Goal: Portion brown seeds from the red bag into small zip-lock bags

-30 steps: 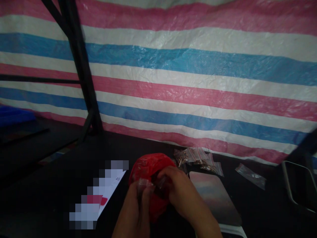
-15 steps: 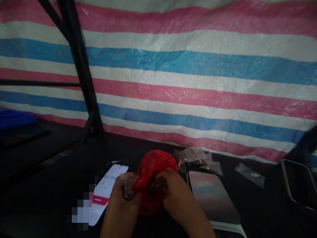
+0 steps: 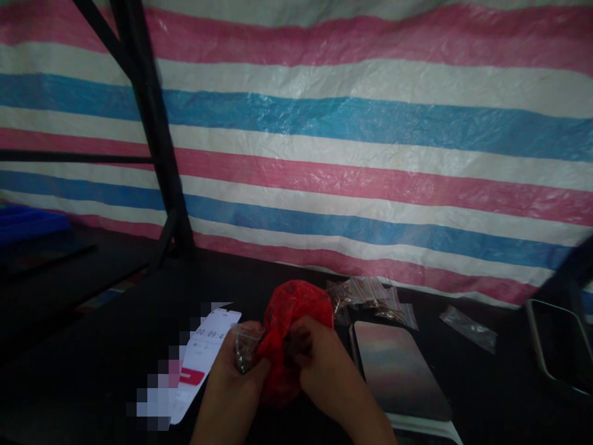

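Observation:
My left hand [image 3: 234, 389] is closed around a small clear zip bag [image 3: 245, 346] with some contents at its bottom. Its thumb lies against the side of a red plastic bag [image 3: 296, 300], which stands open between my hands. My right hand [image 3: 319, 361] reaches into the mouth of that bag, fingers curled together by some dark contents too dim to name. Just right of this hand lies a flat scale with a metal plate [image 3: 403, 368]. Behind it are several filled zip bags [image 3: 365, 293] with brownish bits inside.
A phone showing a running timer [image 3: 206, 352] lies left of my left hand. An unfilled zip bag [image 3: 469, 327] and a dark-screened device [image 3: 560, 346] sit to the right. A black metal post [image 3: 155, 123] rises at left before a striped tarp [image 3: 370, 154].
My right hand has shifted slightly left and down at the red bag's mouth. My left hand, with the zip bag, has moved a little right. The timer reading has advanced.

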`<state>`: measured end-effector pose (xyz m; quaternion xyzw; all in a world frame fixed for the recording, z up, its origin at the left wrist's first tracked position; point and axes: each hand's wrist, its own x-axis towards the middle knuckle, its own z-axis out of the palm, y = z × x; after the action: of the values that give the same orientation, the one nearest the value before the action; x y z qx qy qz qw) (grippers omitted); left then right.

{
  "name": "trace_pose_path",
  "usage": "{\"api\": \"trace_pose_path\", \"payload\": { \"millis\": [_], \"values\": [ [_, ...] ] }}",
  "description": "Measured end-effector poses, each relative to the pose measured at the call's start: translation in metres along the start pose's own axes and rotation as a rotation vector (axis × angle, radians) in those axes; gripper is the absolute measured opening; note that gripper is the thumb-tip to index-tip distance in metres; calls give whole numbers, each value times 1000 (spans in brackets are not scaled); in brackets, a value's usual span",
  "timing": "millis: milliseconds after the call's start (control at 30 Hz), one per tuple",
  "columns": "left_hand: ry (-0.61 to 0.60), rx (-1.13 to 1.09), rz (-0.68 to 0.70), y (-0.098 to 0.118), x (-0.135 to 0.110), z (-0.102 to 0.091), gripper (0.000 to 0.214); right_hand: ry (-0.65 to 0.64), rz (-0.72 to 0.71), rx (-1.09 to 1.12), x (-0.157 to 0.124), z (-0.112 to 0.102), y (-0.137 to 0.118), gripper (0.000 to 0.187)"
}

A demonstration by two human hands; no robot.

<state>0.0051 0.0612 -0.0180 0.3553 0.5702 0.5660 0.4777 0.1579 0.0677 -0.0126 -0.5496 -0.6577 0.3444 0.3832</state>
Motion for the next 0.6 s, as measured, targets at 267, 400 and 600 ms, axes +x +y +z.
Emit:
{"api": "trace_pose_path", "payload": {
  "millis": [267, 400, 600],
  "values": [
    [-44, 9, 153, -5, 3, -4, 45, 11, -17, 34, 2, -3, -5, 51],
    [8, 73, 224, -4, 5, -5, 44, 55, -29, -6, 2, -4, -7, 53],
    [107, 99, 305, 2, -1, -5, 44, 48, -17, 8, 1, -7, -9, 49]
  ]
}}
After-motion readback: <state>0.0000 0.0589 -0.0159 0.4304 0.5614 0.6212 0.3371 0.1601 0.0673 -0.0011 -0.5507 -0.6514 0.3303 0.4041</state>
